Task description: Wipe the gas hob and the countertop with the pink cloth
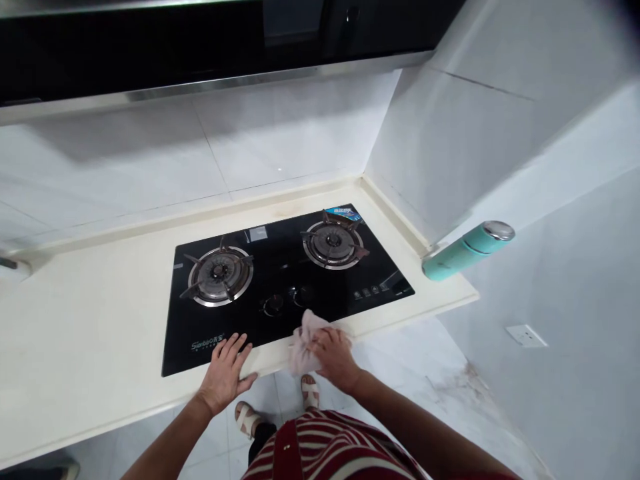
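A pale pink cloth (306,343) is bunched under my right hand (334,357), whose fingers curl over it at the counter's front edge, just below the stove. My left hand (225,373) rests with fingers spread on the front edge of the counter, its fingertips touching the lower left of the stove. The black glass gas stove (280,267) has a left burner (220,275), a right burner (334,240) and two dark knobs; the left knob (273,305) shows best. Part of the cloth is hidden by my right fingers.
A cream countertop (90,320) surrounds the stove. At its right end stands a turquoise thermos (467,250) with a silver lid. Overhead hangs a black range hood (200,47). Tiled walls rise behind and to the right, with a white socket (526,336) lower down.
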`<move>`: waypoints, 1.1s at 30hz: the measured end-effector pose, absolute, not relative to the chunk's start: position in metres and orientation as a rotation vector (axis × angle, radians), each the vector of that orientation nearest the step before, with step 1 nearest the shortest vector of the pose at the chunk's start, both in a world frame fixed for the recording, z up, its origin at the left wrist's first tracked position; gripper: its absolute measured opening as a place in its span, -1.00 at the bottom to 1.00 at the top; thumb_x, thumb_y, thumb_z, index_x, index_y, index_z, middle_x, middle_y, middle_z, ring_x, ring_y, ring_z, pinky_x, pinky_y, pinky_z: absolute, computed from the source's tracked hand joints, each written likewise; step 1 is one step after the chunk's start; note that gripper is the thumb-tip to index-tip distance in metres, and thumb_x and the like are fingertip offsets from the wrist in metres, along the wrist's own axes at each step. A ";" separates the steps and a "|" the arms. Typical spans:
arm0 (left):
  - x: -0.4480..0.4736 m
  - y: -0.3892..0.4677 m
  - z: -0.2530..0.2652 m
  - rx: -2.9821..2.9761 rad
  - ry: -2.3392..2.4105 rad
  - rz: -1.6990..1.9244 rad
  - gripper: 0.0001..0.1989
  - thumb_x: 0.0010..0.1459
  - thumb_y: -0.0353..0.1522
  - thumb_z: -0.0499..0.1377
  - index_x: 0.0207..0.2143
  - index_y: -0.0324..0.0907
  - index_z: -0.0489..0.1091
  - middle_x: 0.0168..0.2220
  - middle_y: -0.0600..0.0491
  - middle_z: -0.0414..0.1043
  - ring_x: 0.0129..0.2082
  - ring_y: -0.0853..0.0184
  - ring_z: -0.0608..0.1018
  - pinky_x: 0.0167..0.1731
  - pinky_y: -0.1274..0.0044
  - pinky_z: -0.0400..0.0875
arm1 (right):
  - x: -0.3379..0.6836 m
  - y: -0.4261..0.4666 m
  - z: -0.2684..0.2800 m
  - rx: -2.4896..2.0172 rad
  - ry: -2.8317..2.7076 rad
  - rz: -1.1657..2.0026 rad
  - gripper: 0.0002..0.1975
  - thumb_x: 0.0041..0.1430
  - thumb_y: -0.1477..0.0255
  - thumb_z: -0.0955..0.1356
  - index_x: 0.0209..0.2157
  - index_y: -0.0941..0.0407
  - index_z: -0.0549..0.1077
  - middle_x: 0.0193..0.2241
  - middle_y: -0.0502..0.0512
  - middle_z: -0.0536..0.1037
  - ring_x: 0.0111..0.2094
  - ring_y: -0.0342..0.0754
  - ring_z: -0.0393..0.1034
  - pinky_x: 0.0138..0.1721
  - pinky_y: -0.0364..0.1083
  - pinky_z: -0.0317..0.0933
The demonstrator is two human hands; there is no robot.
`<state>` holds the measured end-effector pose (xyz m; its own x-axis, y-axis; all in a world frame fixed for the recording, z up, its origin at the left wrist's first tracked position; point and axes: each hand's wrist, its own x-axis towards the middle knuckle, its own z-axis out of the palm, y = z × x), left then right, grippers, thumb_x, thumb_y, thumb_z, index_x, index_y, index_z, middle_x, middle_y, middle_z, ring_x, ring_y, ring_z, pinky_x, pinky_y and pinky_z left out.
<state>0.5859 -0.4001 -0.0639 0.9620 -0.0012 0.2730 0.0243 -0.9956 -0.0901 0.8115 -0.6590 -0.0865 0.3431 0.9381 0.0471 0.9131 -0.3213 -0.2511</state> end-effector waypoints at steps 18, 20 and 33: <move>0.585 -0.398 -0.066 -2.978 0.005 -0.495 -0.46 0.17 -0.05 0.17 0.07 -0.21 0.42 0.17 -0.20 0.40 0.19 -0.01 0.38 0.14 0.21 0.17 | 1.036 -0.848 -0.073 -2.753 -1.197 0.101 -0.45 -0.14 0.51 0.42 -0.01 0.09 0.43 -0.01 0.24 0.43 -0.01 0.16 0.32 0.01 0.08 0.21; 0.584 -0.398 -0.067 -2.988 -0.001 -0.497 -0.46 0.17 -0.05 0.17 0.08 -0.19 0.41 0.18 -0.19 0.39 0.20 0.00 0.37 0.15 0.21 0.17 | 1.051 -0.847 -0.055 -2.688 -1.100 0.085 -0.48 -0.06 0.45 0.37 0.02 0.06 0.40 -0.05 0.17 0.45 -0.06 0.10 0.37 -0.01 0.04 0.25; 0.582 -0.404 -0.074 -3.069 -0.126 -0.443 -0.47 0.18 -0.07 0.16 0.10 -0.17 0.40 0.21 -0.18 0.36 0.24 0.01 0.32 0.20 0.18 0.13 | 1.048 -0.702 -0.048 -2.824 -0.650 0.016 -0.44 0.18 0.08 0.27 0.14 0.05 0.38 0.25 0.25 0.28 0.19 0.32 0.11 0.08 0.32 0.13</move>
